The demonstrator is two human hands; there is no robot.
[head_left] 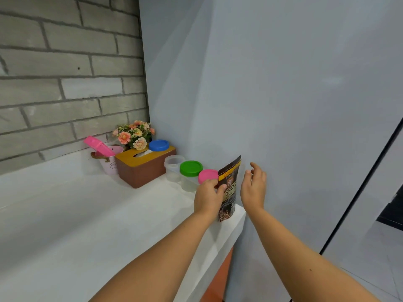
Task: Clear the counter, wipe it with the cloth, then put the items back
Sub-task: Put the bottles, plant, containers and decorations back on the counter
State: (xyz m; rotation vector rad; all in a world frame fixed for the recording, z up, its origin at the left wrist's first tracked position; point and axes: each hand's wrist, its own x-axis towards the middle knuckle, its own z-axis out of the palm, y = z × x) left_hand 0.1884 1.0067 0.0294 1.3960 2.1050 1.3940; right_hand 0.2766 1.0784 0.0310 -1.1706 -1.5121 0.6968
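A dark coffee granules pouch [231,184] stands upright near the right end of the white counter [87,214], against the blue-grey wall. My left hand [208,197] holds the pouch's left edge with thumb and fingers. My right hand [254,188] hovers just right of the pouch, fingers loosely spread, touching nothing. Behind the pouch stand clear plastic jars: one with a pink lid [208,175], one with a green lid [191,168], one without a lid [173,167]. No cloth is in view.
A brown tissue box [144,168] carries a blue-lidded jar [159,145]. Behind it are a flower bunch [134,135] and a pink pot [111,164] with a pink item in it. A brick wall [54,83] backs the counter, whose right edge drops off.
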